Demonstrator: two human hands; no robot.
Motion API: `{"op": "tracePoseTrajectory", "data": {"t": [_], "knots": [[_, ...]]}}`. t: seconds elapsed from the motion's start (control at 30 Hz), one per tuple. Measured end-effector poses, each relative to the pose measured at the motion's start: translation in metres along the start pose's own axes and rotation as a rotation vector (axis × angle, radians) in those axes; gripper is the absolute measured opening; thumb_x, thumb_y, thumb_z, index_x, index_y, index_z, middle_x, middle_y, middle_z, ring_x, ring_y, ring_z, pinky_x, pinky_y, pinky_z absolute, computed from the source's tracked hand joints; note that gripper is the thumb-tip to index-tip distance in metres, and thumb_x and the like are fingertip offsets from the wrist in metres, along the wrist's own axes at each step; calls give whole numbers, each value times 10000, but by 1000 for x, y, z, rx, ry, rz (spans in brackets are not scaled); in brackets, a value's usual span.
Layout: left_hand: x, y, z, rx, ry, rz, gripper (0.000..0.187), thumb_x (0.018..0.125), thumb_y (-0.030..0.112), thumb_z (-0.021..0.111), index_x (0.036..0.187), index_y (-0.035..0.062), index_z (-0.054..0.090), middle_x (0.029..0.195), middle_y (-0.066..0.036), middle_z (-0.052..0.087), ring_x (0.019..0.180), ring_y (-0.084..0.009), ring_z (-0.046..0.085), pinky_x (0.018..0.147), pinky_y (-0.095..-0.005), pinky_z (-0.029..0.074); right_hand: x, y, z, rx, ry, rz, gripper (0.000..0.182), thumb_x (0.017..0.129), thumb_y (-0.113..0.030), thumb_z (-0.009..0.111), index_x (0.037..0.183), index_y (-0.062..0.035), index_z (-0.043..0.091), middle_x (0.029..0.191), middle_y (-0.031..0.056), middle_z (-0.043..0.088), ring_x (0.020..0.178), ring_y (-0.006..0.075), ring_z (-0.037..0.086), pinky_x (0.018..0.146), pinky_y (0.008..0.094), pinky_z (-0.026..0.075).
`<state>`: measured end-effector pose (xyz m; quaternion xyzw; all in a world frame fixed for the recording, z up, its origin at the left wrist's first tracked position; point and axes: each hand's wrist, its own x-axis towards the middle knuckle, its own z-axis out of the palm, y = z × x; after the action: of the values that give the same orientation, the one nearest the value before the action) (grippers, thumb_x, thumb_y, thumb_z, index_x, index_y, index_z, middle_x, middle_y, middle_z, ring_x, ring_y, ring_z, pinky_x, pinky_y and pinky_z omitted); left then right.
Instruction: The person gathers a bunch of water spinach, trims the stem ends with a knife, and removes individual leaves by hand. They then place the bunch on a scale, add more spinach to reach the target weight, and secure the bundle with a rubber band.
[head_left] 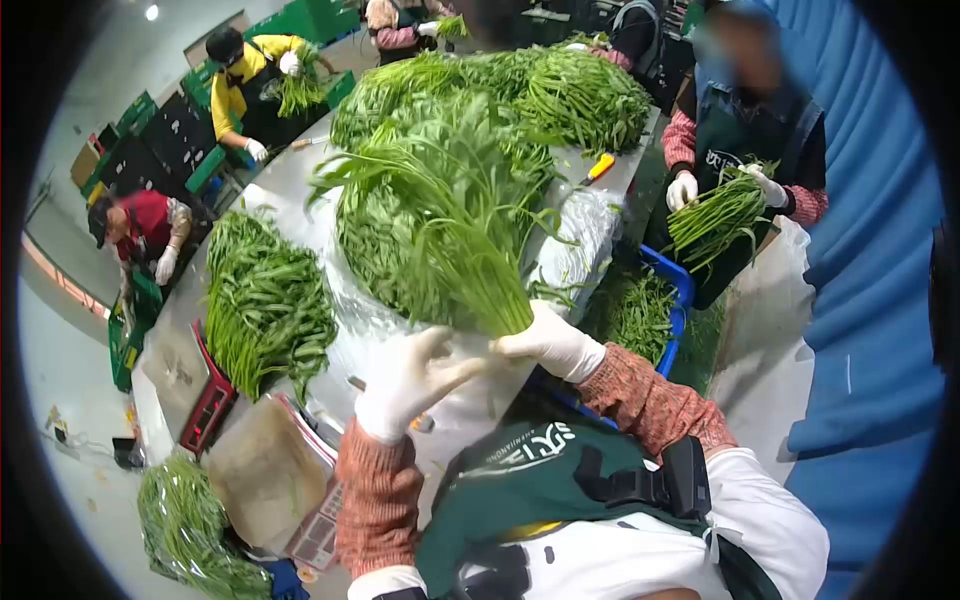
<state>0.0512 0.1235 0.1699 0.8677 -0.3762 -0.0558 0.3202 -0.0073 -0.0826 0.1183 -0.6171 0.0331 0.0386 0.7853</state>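
Note:
My right hand (pixel 552 343), in a white glove, is closed around the stem ends of a bunch of leafy greens (pixel 470 240). The long stems and narrow leaves, like water spinach, fan out up and left over the big pile. My left hand (pixel 405 380), also gloved, is open, thumb and fingers apart, its fingertips close to the right hand and the stem ends. Partly hidden by the left hand, a small object with an orange and grey end (pixel 422 423) lies on the table. Behind the bunch is a large heap of greens (pixel 385 235).
Clear plastic bags (pixel 580 240) and an orange-handled knife (pixel 600 168) lie right of the heap. A blue crate (pixel 682 290) holds greens. At left are another pile (pixel 265 300) and two scales (pixel 208 405) (pixel 318 535). A co-worker (pixel 745 170) holds a bunch; several others work around.

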Motion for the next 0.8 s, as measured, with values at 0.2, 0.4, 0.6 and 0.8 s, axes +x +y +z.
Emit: {"op": "tracePoseTrajectory", "data": {"t": [0.2, 0.4, 0.6, 0.8], "knots": [[-20, 9, -2, 105, 313, 155, 174, 757, 173, 781, 859, 60, 696, 652, -76, 663, 584, -202, 641, 578, -300, 482, -1, 3, -9, -58, 14, 18, 192, 726, -72, 708, 868, 17, 615, 709, 28, 608, 613, 100, 558, 571, 254, 461], [-13, 13, 3, 79, 509, 223, 166, 750, 70, 764, 901, 61, 695, 764, -80, 684, 683, -209, 636, 661, -313, 480, -15, 10, -12, -113, 41, 6, 199, 716, -80, 700, 880, 2, 624, 735, 4, 602, 624, 75, 531, 574, 245, 445], [47, 23, -8, 6, 738, 304, 134, 774, 94, 735, 902, 106, 694, 737, -50, 585, 737, -223, 552, 727, -343, 414, -41, 30, -21, -142, 112, 20, 199, 715, -88, 704, 871, 9, 630, 751, -1, 609, 663, 67, 536, 587, 234, 441], [123, 56, 5, 149, 656, 349, 360, 746, 307, 790, 1009, 75, 709, 862, -85, 598, 854, -234, 560, 796, -367, 415, -70, 35, -22, -252, 233, -25, 290, 707, -81, 719, 964, 12, 625, 821, 27, 644, 733, 75, 567, 682, 258, 490]]}}
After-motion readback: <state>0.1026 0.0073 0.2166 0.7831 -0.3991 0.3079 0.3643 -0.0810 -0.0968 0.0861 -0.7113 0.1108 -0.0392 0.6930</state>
